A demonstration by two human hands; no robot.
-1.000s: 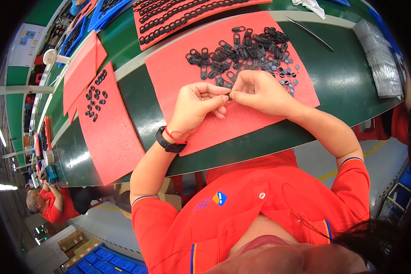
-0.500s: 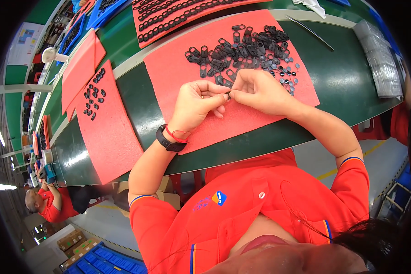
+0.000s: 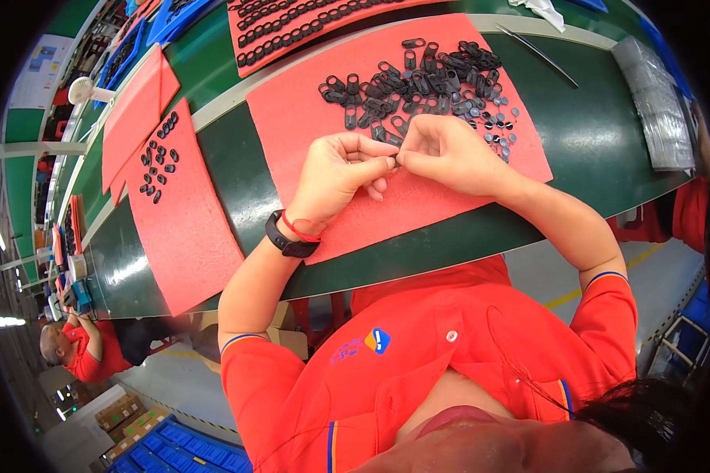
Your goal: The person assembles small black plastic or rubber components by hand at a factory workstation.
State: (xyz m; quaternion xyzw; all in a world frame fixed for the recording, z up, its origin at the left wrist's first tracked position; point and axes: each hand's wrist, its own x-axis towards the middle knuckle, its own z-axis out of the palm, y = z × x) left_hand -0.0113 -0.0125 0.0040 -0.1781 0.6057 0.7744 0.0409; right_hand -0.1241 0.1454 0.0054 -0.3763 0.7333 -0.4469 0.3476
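Note:
My left hand [image 3: 335, 175] and my right hand [image 3: 455, 158] meet over the near part of a pink foam mat [image 3: 355, 229]. Both are closed in a pinch, thumb against forefinger, fingertips nearly touching. Between them shows a small dark part [image 3: 397, 158], mostly covered by the fingers, so its exact kind cannot be made out. Just beyond my hands lies a heap of black oblong plastic pieces with ring-shaped ends [image 3: 418, 83]. To the right of the heap, close to my right hand, are several small round discs [image 3: 500, 123], some grey and some dark.
On the left, another pink mat [image 3: 185, 244] carries small black oval parts [image 3: 158, 163]. A far pink sheet holds rows of black pieces [image 3: 280, 35]. Tweezers [image 3: 538, 55] and stacked clear plastic trays [image 3: 656, 106] lie at right on the green table [image 3: 592, 118]. A co-worker [image 3: 87, 351] sits far left.
My hands stay pinched together in nearly the same place, with only slight finger movement. The whole view has shifted slightly.

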